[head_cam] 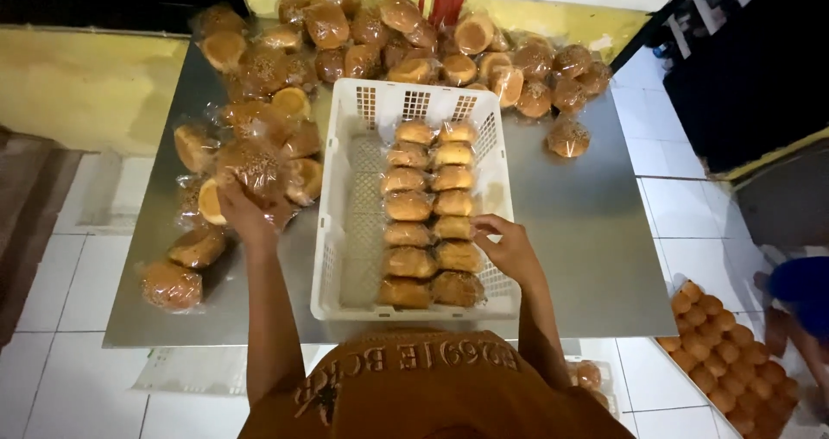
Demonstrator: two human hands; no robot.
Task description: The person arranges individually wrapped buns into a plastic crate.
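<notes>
The steel table (596, 232) carries everything, and the white crate (345, 232) sits at its middle, in front of me. Beyond the crate's far wall and off its left side lie heaps of wrapped buns (414, 42). Inside the crate, toward its right wall, two rows of wrapped buns (429, 219) run from far end to near end. Left of the crate, my left hand (242, 214) is closed around a wrapped bun (250, 164) on the pile. My right hand (509, 247) rests inside the crate's right side, fingers curled on a bun (456, 255) in the right row.
</notes>
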